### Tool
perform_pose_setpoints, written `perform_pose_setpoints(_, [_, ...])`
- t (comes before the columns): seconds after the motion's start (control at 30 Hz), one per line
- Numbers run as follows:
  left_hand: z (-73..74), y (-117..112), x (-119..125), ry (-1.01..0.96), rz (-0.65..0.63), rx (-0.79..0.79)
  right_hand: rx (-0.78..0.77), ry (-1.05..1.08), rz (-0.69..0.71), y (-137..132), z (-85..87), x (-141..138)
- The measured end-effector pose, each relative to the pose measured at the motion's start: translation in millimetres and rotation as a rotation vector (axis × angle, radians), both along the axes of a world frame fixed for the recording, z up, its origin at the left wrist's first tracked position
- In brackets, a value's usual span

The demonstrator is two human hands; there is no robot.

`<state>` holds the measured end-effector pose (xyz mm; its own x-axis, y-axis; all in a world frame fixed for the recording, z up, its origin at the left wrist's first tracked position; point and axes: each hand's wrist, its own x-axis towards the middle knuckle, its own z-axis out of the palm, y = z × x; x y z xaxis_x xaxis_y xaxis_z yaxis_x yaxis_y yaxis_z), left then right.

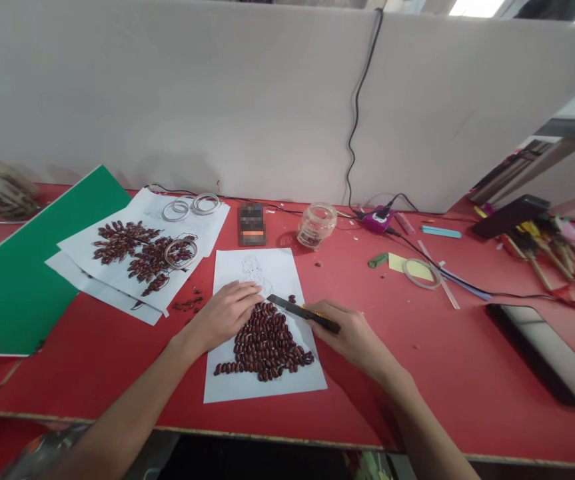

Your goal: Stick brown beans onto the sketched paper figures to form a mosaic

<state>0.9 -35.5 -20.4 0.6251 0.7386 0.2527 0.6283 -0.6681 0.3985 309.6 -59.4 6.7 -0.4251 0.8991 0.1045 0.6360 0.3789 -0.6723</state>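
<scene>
A white sheet of paper (257, 260) with a faint pencil-like drawing of a figure lies in front of me. Glossy dark brown seeds or beans (267, 343), set in rows, cover the drawing's lower part in a flared shape. My left hand (230, 310) rests on the paper's left side, fingers stretched toward the top of the rows; what lies under its fingertips is hidden. In my right hand (342, 327) is a black and yellow utility knife (297, 309), its blade pointing left, close to my left fingertips. One loose seed (292, 299) lies just above the knife.
To the left are seed-covered drawings (127, 243), metal-looking rings (206, 204), scattered seed bits (190, 303) and a green board (22, 287). Behind the paper stand a dark phone-like device (252, 225) and a glass jar (316, 227). A purple plug adapter (378, 219) and black phone (552, 353) lie right.
</scene>
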Motion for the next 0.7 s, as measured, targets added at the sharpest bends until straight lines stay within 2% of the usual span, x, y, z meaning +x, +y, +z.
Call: perform_pose_setpoints(0.7, [-1.7,0.9,0.1,0.003,-0.017,0.033,0.009,0.021,-0.014,0.1,-1.4,1.8])
